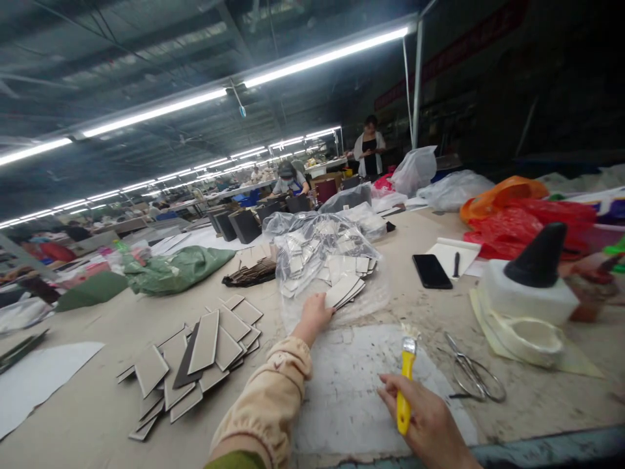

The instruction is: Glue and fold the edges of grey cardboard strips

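Note:
My left hand (316, 317), in a beige sleeve cover, reaches to the mouth of a clear plastic bag (312, 228). Its fingers are closed on the near end of some flat beige rectangular pieces (346, 292) fanned out there. More such pieces show through the bag. My right hand (422, 413) grips a brush (404, 397) with a yellow handle, its bristles pointing away from me. Below both hands lies a stained white sheet (346, 391). To the left, a loose heap of beige pieces with dark edges (205, 348) rests on the table.
Right of the sheet lie scissors (473, 371), a roll of tape (530, 339), a white container with a black cone top (525, 290) and a phone (431, 271). Green plastic (178, 269) and red bags (522, 225) lie farther back. Two people (370, 148) are beyond the table.

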A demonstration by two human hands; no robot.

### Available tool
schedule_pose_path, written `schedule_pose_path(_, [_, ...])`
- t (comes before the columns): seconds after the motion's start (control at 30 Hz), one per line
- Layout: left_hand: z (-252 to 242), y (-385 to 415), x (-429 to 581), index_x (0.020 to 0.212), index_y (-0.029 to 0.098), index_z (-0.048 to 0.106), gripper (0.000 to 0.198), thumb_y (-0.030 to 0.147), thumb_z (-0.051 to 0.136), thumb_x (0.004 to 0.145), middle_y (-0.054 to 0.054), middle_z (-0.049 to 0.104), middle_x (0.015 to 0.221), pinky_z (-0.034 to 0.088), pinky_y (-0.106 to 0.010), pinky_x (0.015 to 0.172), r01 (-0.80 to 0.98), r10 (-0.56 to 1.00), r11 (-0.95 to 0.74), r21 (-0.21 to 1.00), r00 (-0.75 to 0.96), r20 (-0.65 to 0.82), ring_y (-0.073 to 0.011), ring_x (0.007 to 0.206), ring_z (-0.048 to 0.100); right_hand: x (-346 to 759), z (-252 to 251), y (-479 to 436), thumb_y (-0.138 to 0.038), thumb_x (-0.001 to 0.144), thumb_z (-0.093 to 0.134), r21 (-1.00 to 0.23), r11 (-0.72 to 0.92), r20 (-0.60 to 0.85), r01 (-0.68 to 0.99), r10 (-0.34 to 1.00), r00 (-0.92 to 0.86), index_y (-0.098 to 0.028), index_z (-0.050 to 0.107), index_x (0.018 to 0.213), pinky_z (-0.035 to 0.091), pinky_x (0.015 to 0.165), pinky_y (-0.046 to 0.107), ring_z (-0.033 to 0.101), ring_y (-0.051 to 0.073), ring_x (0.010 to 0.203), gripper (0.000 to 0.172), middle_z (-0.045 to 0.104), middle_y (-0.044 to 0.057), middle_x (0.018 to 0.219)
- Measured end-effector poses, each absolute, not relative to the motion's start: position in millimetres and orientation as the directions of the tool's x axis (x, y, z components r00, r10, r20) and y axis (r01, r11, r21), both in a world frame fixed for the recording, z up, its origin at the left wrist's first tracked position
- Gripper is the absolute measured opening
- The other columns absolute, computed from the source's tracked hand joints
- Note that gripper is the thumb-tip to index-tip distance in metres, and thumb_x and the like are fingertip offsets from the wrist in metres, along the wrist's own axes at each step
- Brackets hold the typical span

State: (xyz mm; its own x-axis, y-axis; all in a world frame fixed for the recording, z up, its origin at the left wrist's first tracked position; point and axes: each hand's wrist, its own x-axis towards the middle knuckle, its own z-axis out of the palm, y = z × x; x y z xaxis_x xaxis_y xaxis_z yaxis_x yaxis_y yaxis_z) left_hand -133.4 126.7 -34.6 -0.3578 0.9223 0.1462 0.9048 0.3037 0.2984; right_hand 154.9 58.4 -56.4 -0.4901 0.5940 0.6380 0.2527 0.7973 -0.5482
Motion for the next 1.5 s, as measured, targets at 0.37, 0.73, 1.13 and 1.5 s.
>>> schedule_pose_path(0.37, [-27, -5, -112, 0.106, 0.017, 0.061, 0.030, 0.029, 0.060, 0.078, -0.011, 0.061, 0.110, 0.045, -0.035, 0.094, 0.876, 0.919, 0.088, 0.474, -0.255, 0.300, -0.0219, 0.105, 0.057, 168, -52, 61, -0.029, 0.090, 0.048, -0.586, 0.733, 0.663, 0.346, 0.679, -0.317, -0.025, 0.056, 0.116, 0.054, 0.073, 0.031, 0.065, 0.020, 0.087, 0.028, 0.067, 0.007, 0.097])
schedule_pose_path(0.73, [-45, -102, -74, 0.105, 0.019, 0.062, 0.024, 0.026, 0.059, 0.083, -0.015, 0.051, 0.126, 0.041, -0.043, 0.100, 0.839, 0.944, -0.162, 0.519, -0.022, 0.330, -0.0257, 0.120, 0.046, 159, -34, 49, -0.046, 0.087, 0.050, -0.997, 0.077, 0.081, -0.027, 0.942, -0.326, -0.016, 0.060, 0.096, 0.044, 0.044, 0.023, 0.051, 0.010, 0.046, 0.033, 0.054, -0.002, 0.058])
schedule_pose_path(1.13, [-64, -106, -80, 0.101, 0.018, 0.065, 0.019, 0.014, 0.060, 0.083, -0.008, 0.068, 0.094, 0.054, -0.034, 0.085, 0.846, 0.857, -0.327, 0.422, 0.077, 0.510, -0.0174, 0.092, 0.063, 120, -36, 44, -0.051, 0.082, 0.055, -0.982, -0.188, -0.153, 0.006, 0.783, -0.603, -0.017, 0.055, 0.090, 0.043, 0.045, 0.021, 0.052, 0.010, 0.044, 0.035, 0.058, -0.003, 0.059])
schedule_pose_path(1.5, [-66, -106, -80, 0.097, 0.019, 0.065, 0.017, 0.014, 0.061, 0.082, -0.006, 0.069, 0.090, 0.055, -0.035, 0.082, 0.870, 0.864, -0.310, 0.382, 0.091, 0.495, -0.0179, 0.090, 0.064, 106, -33, 34, -0.049, 0.085, 0.050, -0.978, 0.011, -0.129, 0.207, 0.750, -0.648, -0.018, 0.058, 0.086, 0.045, 0.046, 0.021, 0.054, 0.010, 0.043, 0.033, 0.058, -0.004, 0.056])
